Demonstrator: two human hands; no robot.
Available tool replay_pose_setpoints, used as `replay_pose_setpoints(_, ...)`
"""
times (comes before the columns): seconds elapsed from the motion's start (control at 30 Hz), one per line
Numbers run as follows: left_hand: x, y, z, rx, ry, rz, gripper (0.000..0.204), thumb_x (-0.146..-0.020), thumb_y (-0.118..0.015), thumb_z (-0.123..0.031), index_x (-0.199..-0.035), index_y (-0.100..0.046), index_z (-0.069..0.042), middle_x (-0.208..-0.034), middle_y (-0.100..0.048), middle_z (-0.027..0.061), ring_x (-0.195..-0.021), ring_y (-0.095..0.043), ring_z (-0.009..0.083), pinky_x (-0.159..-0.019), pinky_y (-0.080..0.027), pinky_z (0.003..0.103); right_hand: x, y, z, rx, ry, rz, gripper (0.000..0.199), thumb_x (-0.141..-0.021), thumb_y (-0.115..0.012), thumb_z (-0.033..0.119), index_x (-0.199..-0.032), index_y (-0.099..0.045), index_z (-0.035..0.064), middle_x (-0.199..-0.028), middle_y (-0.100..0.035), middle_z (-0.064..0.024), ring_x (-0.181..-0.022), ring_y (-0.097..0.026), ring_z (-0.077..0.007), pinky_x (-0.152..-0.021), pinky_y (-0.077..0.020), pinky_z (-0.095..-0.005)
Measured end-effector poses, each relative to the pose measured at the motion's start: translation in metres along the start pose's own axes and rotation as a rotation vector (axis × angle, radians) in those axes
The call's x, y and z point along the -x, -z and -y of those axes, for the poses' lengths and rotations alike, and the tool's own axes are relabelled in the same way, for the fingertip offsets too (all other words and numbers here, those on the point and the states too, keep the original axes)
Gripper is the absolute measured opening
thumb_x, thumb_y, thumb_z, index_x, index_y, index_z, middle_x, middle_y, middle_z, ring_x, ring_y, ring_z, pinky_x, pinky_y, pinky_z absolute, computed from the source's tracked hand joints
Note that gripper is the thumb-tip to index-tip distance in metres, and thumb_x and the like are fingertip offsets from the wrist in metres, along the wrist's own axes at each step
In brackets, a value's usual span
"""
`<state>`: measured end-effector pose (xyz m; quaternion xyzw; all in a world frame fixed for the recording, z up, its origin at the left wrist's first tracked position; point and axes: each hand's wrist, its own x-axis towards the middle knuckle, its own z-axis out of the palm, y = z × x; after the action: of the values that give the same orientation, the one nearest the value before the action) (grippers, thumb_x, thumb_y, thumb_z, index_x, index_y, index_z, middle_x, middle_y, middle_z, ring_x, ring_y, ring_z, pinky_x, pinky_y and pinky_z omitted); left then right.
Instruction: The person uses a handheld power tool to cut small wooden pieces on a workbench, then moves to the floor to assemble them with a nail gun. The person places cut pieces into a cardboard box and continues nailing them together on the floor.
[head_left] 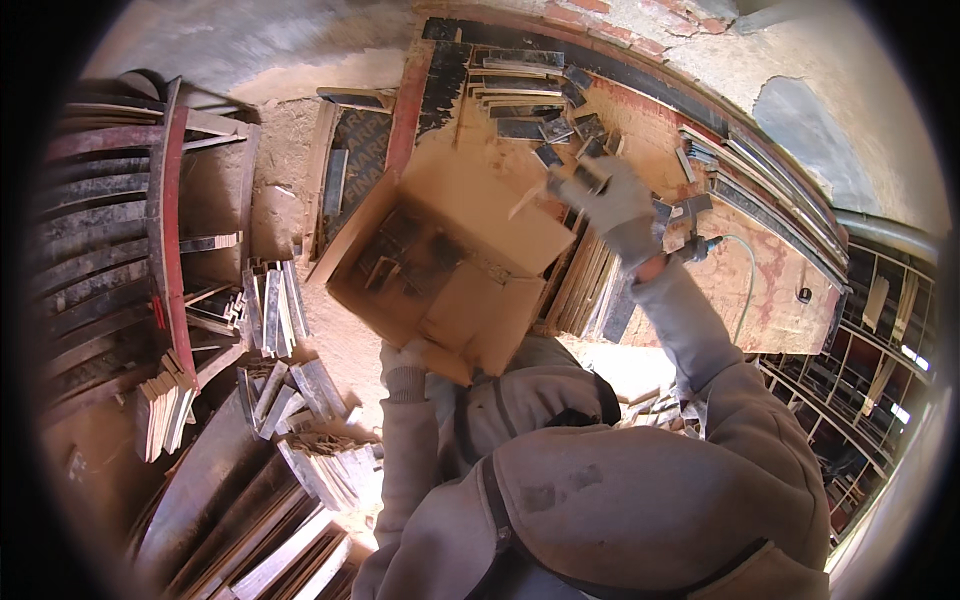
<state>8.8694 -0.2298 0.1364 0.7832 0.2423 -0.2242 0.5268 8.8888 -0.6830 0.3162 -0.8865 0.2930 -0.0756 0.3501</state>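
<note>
A cardboard box (480, 310) with raised flaps is tilted in front of me, and small dark wood pieces (385, 270) lie inside it. My left hand (405, 360), in a pale glove, grips the box's near lower edge; its fingers are partly hidden. Over the bench to the right, my gloved right hand (615, 205) is closed, with a small dark wood block (590, 178) between thumb and fingers. Just beyond it, several loose blocks (555, 130) lie scattered on the dusty workbench (630, 120).
Stacked strips (580, 285) stand beside the box, and longer strips (770, 205) line the bench's back edge. A tool with a blue fitting (700, 247) and pale hose lies right. Left stands a red-framed rack (170, 220) of curved boards; wood bundles (330, 470) cover the floor below.
</note>
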Motion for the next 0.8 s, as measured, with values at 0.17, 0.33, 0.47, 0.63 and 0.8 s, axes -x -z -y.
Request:
replay_pose_setpoints(0.17, -0.005, 0.113, -0.003, 0.230, 0.198, 0.017, 0.037, -0.080, -0.080, 0.000, -0.116, -0.073, 0.003, -0.101, -0.075, 0.0118, -0.082, -0.072, 0.0243, -0.067, -0.061, 0.038, -0.013, -0.028, -0.013, 0.270, -0.017, -0.357, 0.063, -0.090, -0.082, 0.046, -0.130, -0.063, 0.0016, -0.111, -0.070, -0.0217, -0.104, -0.068, -0.0414, -0.086, -0.0553, -0.0502)
replay_pose_setpoints(0.33, -0.053, 0.272, -0.016, 0.406, 0.298, -0.147, 0.035, -0.077, -0.079, 0.002, -0.111, -0.075, 0.005, -0.102, -0.076, 0.0119, -0.086, -0.074, 0.0265, -0.075, -0.062, 0.038, 0.031, -0.145, 0.037, 0.142, 0.016, -0.054, 0.037, -0.095, -0.077, 0.033, -0.119, -0.066, 0.0065, -0.107, -0.071, -0.0208, -0.099, -0.070, -0.0415, -0.085, -0.0548, -0.0518)
replay_pose_setpoints(0.47, -0.191, 0.440, -0.009, 0.192, 0.224, -0.271, 0.044, -0.087, -0.072, 0.001, -0.130, -0.065, 0.006, -0.115, -0.073, 0.0179, -0.093, -0.074, 0.0304, -0.081, -0.063, 0.042, 0.044, -0.308, 0.128, 0.262, 0.132, 0.016, 0.047, -0.098, -0.072, 0.039, -0.131, -0.063, 0.0064, -0.122, -0.069, -0.0193, -0.114, -0.065, -0.0408, -0.095, -0.0521, -0.0530)
replay_pose_setpoints(0.63, -0.475, 0.565, 0.001, -0.087, 0.040, -0.223, 0.046, -0.091, -0.070, -0.014, -0.134, -0.064, 0.001, -0.121, -0.073, 0.0192, -0.104, -0.072, 0.0348, -0.088, -0.061, 0.043, -0.033, -0.521, 0.174, 0.488, 0.132, -0.216, 0.067, -0.103, -0.065, 0.044, -0.149, -0.049, -0.0015, -0.146, -0.055, -0.0276, -0.133, -0.051, -0.0470, -0.114, -0.0407, -0.0551)
replay_pose_setpoints(0.8, -0.748, 0.509, 0.009, -0.392, -0.218, -0.111, 0.050, -0.096, -0.069, -0.028, -0.139, -0.063, -0.004, -0.126, -0.074, 0.0206, -0.116, -0.070, 0.0391, -0.096, -0.058, 0.044, -0.063, -0.642, 0.157, 0.549, -0.078, -0.224, 0.083, -0.103, -0.063, 0.046, -0.161, -0.033, -0.0053, -0.163, -0.033, -0.0330, -0.146, -0.037, -0.0511, -0.120, -0.0324, -0.0592)
